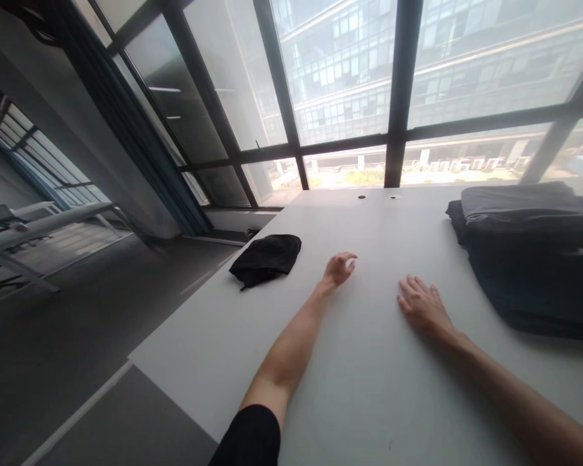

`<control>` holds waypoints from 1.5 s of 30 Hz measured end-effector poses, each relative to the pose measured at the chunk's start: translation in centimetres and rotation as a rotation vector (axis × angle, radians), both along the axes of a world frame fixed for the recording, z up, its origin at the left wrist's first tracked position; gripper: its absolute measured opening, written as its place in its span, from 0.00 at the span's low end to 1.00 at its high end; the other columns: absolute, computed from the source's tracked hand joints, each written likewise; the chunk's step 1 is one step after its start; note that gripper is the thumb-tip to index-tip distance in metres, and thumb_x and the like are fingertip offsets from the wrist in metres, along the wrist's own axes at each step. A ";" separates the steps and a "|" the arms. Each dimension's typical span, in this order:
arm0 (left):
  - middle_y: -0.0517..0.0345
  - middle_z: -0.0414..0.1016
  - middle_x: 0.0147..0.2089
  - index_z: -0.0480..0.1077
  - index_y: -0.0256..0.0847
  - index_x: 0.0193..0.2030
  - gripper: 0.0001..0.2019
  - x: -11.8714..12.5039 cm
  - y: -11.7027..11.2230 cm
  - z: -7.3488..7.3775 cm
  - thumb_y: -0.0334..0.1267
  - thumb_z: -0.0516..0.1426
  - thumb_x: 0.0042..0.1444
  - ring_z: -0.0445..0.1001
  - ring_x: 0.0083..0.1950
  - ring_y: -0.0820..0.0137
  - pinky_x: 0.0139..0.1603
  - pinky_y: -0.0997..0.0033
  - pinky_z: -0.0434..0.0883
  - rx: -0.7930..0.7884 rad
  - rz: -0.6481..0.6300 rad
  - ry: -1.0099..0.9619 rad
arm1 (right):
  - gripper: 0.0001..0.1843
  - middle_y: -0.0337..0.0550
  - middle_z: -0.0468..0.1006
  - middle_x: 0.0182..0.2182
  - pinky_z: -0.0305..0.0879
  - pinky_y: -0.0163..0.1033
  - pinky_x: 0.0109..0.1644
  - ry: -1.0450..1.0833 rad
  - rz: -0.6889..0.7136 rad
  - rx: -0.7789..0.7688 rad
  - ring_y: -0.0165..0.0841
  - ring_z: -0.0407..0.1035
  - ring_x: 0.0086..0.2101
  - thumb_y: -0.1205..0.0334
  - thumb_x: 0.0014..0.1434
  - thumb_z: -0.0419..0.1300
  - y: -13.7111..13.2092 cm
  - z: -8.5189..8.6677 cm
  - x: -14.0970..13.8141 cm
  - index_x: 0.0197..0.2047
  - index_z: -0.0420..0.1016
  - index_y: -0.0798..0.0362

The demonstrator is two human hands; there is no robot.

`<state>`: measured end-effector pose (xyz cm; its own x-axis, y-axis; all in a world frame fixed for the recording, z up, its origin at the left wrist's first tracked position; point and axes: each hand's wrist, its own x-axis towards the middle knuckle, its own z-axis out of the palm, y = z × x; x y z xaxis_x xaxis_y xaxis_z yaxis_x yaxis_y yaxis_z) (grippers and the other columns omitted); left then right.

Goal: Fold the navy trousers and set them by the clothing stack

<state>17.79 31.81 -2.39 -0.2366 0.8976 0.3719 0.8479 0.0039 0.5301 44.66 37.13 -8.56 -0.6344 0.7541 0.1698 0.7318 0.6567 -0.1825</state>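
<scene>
Over the table (359, 395), left hand (338, 270) curved empty, thumb apart; right hand (423, 309) lay flat, empty! Black cloth (266, 259) looked light, floppy, best pinched by its edge.

L arm (291, 346) out fwd w/ L hand (339, 269) loosely curled; R arm (510, 388) angled in, R hand (423, 308) palm down.

Tall windows (340, 71), dark curtain (131, 133), grey floor (102, 304)

white table (359, 382) bearing black cloth (266, 260), fabric stack (539, 265)
</scene>
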 end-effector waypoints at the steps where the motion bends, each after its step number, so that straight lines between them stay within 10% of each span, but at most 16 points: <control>1: 0.47 0.81 0.55 0.78 0.40 0.49 0.13 -1.9 -0.8 0.4 0.27 0.57 0.61 0.77 0.59 0.61 0.69 0.54 0.65 0.021 0.100 0.004 | 0.29 0.57 0.58 0.72 0.46 0.64 0.71 0.003 -0.003 -0.001 0.49 0.49 0.71 0.56 0.71 0.45 0.0 0.0 0.0 0.70 0.64 0.57; 4: 0.37 0.70 0.66 0.73 0.36 0.57 0.19 -7.0 -3.6 1.0 0.24 0.54 0.61 0.62 0.72 0.52 0.74 0.33 0.44 0.100 0.428 0.016 | 0.29 0.57 0.58 0.72 0.45 0.64 0.71 0.005 -0.005 -0.002 0.49 0.49 0.71 0.56 0.71 0.45 -0.1 -0.1 0.0 0.70 0.64 0.57; 8: 0.38 0.61 0.74 0.66 0.38 0.66 0.25 -11.5 -6.5 0.4 0.30 0.59 0.61 0.48 0.78 0.50 0.74 0.32 0.33 0.093 0.821 0.153 | 0.29 0.56 0.58 0.72 0.46 0.64 0.71 0.010 -0.015 -0.002 0.49 0.50 0.71 0.55 0.71 0.45 0.0 -0.1 -0.1 0.70 0.65 0.57; 14: 0.28 0.58 0.73 0.59 0.29 0.72 0.37 -13.9 -7.5 -1.1 0.52 0.59 0.64 0.52 0.76 0.46 0.74 0.40 0.47 -0.256 0.878 0.218 | 0.29 0.56 0.59 0.71 0.46 0.64 0.71 0.030 -0.019 -0.001 0.48 0.50 0.70 0.55 0.70 0.46 0.0 -0.1 -0.1 0.69 0.66 0.56; 22: 0.32 0.75 0.58 0.75 0.32 0.56 0.17 -13.2 -7.5 0.3 0.35 0.49 0.70 0.72 0.63 0.51 0.62 0.52 0.67 -0.373 0.849 0.275 | 0.28 0.58 0.60 0.71 0.47 0.65 0.70 0.042 -0.009 0.008 0.49 0.51 0.70 0.56 0.70 0.47 -0.1 -0.1 -0.1 0.69 0.66 0.57; 31: 0.32 0.79 0.47 0.77 0.32 0.47 0.20 -7.8 -6.4 1.5 0.35 0.44 0.73 0.80 0.51 0.54 0.49 0.61 0.73 -0.432 0.710 0.320 | 0.28 0.59 0.61 0.70 0.47 0.66 0.70 0.041 -0.018 0.017 0.51 0.52 0.69 0.57 0.70 0.47 -0.2 -0.1 -0.2 0.68 0.67 0.58; 45: 0.43 0.80 0.45 0.74 0.36 0.50 0.16 11.3 -5.6 0.3 0.38 0.47 0.72 0.82 0.46 0.59 0.45 0.63 0.76 -0.322 0.107 0.412 | 0.27 0.57 0.63 0.69 0.49 0.66 0.69 0.080 -0.024 0.011 0.51 0.54 0.68 0.56 0.69 0.50 -0.1 0.4 -0.5 0.66 0.68 0.55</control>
<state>29.08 26.24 -2.14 -0.2252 0.9605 0.1632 0.9716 0.2088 0.1115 44.15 37.04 -8.14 -0.6000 0.7669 0.2277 0.7306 0.6413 -0.2344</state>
